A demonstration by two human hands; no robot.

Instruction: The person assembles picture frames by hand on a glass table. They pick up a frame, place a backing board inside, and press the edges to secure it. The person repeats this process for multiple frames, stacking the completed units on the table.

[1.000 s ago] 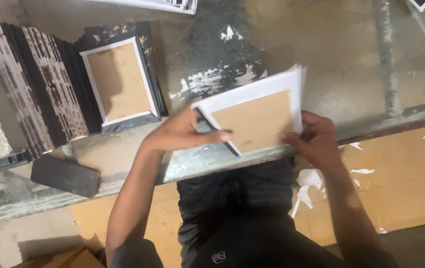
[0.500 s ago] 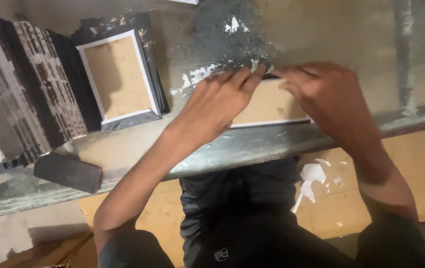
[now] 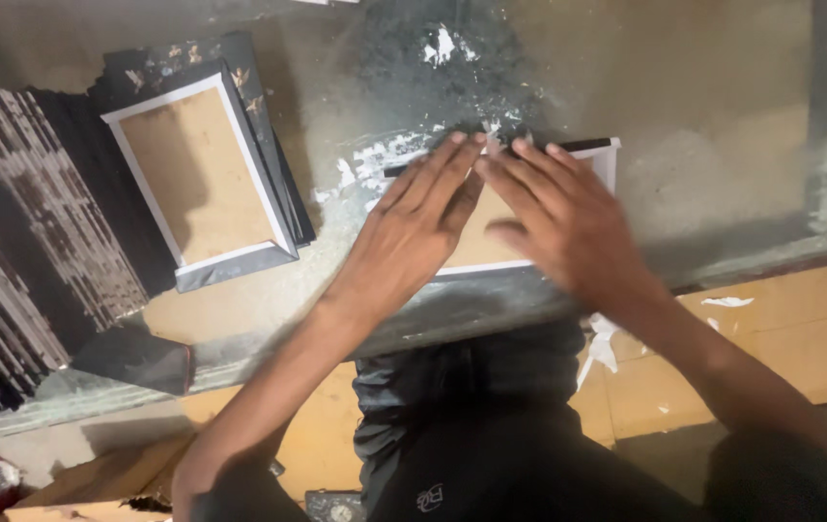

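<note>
Both hands are now lying flat on the frame, which a second ago was being held up tilted off the tabletop (image 3: 723,126). Left hand (image 3: 413,227) is pressing palm-down on the left part of the white-edged picture frame (image 3: 605,155), fingers (image 3: 438,174) stretched out straight and spread, gripping nothing. Right hand (image 3: 563,217) is covering the middle and right part, fingers likewise extended and open, slightly blurred. Fingertips of both hands are meeting near the frame's far edge. Frame is lying back-side up, brown backing board showing, close to the tabletop's near edge. Well apart to the left, a second frame (image 3: 196,174) is resting back-up on a stack of dark frames (image 3: 269,174). Further left, rows of dark patterned mouldings (image 3: 37,222) are standing on edge. White paint flecks (image 3: 442,43) are marking the tabletop beyond the hands.
</note>
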